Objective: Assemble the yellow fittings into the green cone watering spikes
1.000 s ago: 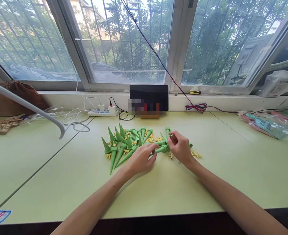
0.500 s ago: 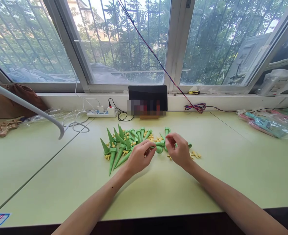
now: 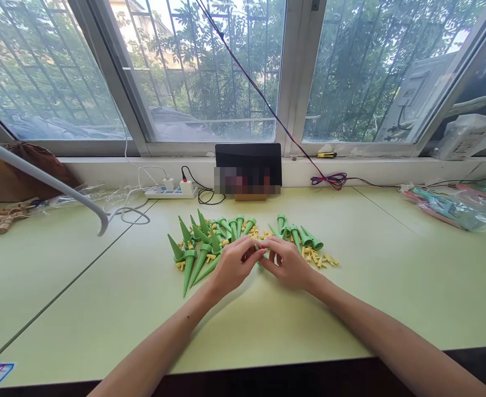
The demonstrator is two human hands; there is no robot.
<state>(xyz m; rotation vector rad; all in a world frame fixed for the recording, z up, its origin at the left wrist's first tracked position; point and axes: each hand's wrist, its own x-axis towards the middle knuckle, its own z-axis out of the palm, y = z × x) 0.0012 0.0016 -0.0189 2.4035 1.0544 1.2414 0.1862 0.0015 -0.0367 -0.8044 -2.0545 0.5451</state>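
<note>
My left hand (image 3: 237,263) is closed on a green plastic watering spike (image 3: 257,247), mostly hidden by the fingers. My right hand (image 3: 286,262) meets it from the other side, its thumb and fingers pinched together at the end of this spike; what lies in that pinch is hidden. Left of my hands lies a pile of green cone-shaped watering spikes (image 3: 189,270), some standing on their caps, with small yellow valve pieces (image 3: 211,257) among them. More green spikes (image 3: 295,236) and loose yellow valves (image 3: 318,259) lie beyond and right of my right hand.
A dark-screened tablet (image 3: 249,157) stands at the back against the sill. To its left is a white power strip (image 3: 171,193) with cables. A white curved lamp arm (image 3: 61,182) reaches in from the left. Plastic-wrapped items (image 3: 453,207) lie far right.
My right hand has moved left and slightly down, from beside the right-hand spikes to my left hand, where the fingertips now meet. My left hand has stayed nearly in place, holding the watering spike.
</note>
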